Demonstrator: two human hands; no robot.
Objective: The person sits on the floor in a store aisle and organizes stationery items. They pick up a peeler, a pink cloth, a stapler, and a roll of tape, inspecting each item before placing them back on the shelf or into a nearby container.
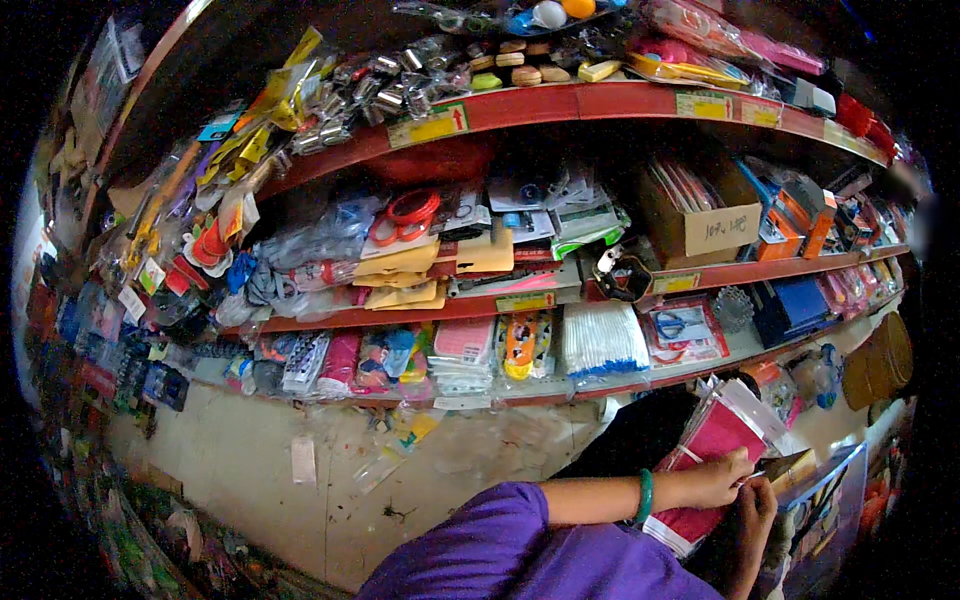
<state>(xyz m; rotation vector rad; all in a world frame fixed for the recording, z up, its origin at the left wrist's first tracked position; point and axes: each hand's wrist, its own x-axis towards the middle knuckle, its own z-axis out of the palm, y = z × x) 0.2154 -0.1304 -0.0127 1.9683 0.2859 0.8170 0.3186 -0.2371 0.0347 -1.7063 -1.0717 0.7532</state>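
At the lower right, a bundle of flat plastic packs with dark pink contents (720, 431) lies across my lap, with a pale band around it. My left hand (716, 480), with a green bangle (645, 496) on the wrist, rests over the bundle, its fingers bent at the right edge. Just below it, my right hand (759, 506) has its fingertips pinched close to the left ones. A thin pale strip shows between the fingertips; which hand grips it is hard to tell. The palms are hidden.
Red-edged store shelves (487, 307) full of packaged goods stand in front. A clear plastic bin (825, 502) is close beside my right hand. A cardboard box (720, 225) sits on the middle shelf. Loose packets (304, 460) and debris lie on the floor.
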